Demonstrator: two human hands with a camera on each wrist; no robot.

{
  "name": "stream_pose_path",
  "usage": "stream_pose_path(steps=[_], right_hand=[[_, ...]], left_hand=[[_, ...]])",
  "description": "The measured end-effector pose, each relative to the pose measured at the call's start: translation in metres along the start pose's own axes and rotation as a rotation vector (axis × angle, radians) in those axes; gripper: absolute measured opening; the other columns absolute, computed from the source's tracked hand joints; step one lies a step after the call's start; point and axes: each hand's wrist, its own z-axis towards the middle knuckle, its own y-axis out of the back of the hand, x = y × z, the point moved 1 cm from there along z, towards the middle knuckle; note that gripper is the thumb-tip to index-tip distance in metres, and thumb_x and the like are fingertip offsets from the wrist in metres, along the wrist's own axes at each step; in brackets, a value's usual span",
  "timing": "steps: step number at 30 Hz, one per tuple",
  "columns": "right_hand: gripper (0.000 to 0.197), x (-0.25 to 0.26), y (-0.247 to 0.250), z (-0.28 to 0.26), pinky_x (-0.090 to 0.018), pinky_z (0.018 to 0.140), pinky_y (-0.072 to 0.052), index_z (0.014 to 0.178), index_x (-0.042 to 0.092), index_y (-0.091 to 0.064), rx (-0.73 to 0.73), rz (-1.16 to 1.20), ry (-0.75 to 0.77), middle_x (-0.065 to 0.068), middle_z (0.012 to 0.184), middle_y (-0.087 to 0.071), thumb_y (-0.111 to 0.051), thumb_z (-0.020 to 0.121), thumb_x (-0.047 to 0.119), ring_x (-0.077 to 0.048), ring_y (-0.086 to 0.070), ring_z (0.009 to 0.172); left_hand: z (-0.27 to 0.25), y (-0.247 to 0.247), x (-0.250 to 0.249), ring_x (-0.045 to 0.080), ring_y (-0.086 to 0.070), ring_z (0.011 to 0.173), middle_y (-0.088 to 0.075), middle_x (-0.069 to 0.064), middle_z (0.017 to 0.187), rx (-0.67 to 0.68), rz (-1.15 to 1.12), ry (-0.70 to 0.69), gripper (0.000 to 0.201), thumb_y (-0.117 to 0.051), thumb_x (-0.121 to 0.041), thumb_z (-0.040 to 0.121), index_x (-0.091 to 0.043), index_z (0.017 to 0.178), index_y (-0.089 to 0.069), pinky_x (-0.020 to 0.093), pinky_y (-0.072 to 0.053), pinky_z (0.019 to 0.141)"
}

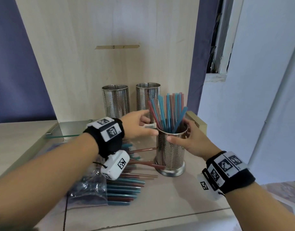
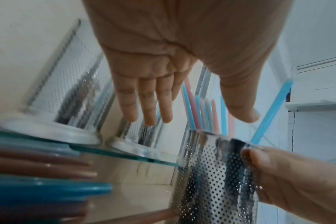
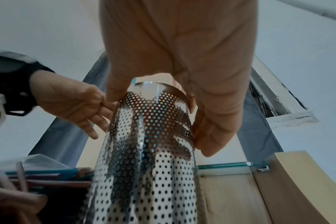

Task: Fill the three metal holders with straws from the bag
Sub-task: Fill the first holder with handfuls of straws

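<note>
Head view: right hand [image 1: 190, 144] wrapped grip round filled holder [image 1: 171, 152] near rim, steadying it on table [image 1: 176, 197]; left hand [image 1: 136, 125] wide, fingers straight, beside straws [image 1: 168, 112]; two empty holders [image 1: 116, 100] behind on glass shelf [image 1: 68, 129]; bag [image 1: 93, 189] lay left, likely within reach for refills

Left wrist view: fingers [image 2: 150, 106] spread, holding nothing

Right wrist view: thumb and fingers [image 3: 211, 136] curled on perforated wall

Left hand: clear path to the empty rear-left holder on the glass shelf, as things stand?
Probably yes. The left hand is open, holds nothing and hangs just in front of the rear-left holder. Nothing stands between them. The front holder with straws is off to its right, gripped by the right hand.
</note>
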Motion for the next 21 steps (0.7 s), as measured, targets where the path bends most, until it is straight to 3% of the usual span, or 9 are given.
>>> stream_pose_path(steps=[3,6,9,13,18,21], right_hand=[[0.098,0.001,-0.001,-0.003,-0.007,0.078,-0.036,0.145,0.029,-0.036,-0.035,0.003,0.001,0.017,0.126,-0.055,-0.086,0.063,0.052,0.006,-0.054,0.103],[0.102,-0.001,-0.001,-0.003,-0.016,0.089,-0.042,0.142,0.027,-0.039,-0.057,0.005,0.018,0.015,0.125,-0.058,-0.083,0.056,0.06,0.001,-0.057,0.107],[0.097,0.0,-0.004,-0.003,-0.018,0.092,-0.045,0.137,0.022,-0.039,-0.072,-0.021,0.03,0.017,0.118,-0.058,-0.082,0.058,0.058,0.007,-0.057,0.102],[0.09,-0.002,-0.005,-0.001,-0.007,0.079,-0.041,0.136,0.018,-0.038,-0.096,-0.014,0.034,0.022,0.111,-0.055,-0.083,0.063,0.047,0.011,-0.056,0.096],[0.089,-0.01,-0.005,0.003,-0.008,0.079,-0.041,0.134,0.018,-0.039,-0.115,-0.028,0.04,0.016,0.114,-0.057,-0.083,0.063,0.047,0.009,-0.055,0.098],[0.099,-0.015,-0.003,0.009,-0.024,0.09,-0.051,0.134,0.021,-0.044,-0.128,-0.062,0.043,0.013,0.119,-0.061,-0.085,0.054,0.062,-0.001,-0.062,0.106]], left_hand=[[-0.027,0.012,0.009,0.012,-0.053,0.122,-0.054,-0.004,0.138,0.021,0.159,0.073,0.085,-0.065,-0.058,0.078,-0.021,0.147,-0.034,0.029,-0.04,0.105],[-0.054,0.006,0.027,0.014,-0.05,0.126,-0.051,-0.003,0.141,0.117,0.377,0.128,0.082,-0.066,-0.062,0.077,-0.022,0.143,-0.04,0.029,-0.038,0.107],[-0.072,-0.012,0.047,0.019,-0.037,0.135,-0.037,0.0,0.149,0.203,0.594,0.13,0.108,-0.069,-0.074,0.065,-0.02,0.149,-0.027,0.034,-0.03,0.113],[-0.078,-0.029,0.058,0.023,-0.001,0.149,-0.006,-0.001,0.162,0.263,0.711,0.115,0.134,-0.069,-0.081,0.054,-0.021,0.154,-0.003,0.044,-0.007,0.121],[-0.072,-0.033,0.063,0.025,-0.015,0.145,-0.018,0.003,0.158,0.122,0.654,0.107,0.128,-0.067,-0.08,0.058,-0.018,0.154,-0.009,0.045,-0.016,0.119],[-0.068,-0.033,0.066,0.024,-0.018,0.145,-0.02,0.004,0.158,0.056,0.652,0.14,0.113,-0.065,-0.073,0.07,-0.017,0.153,-0.014,0.043,-0.019,0.119]])
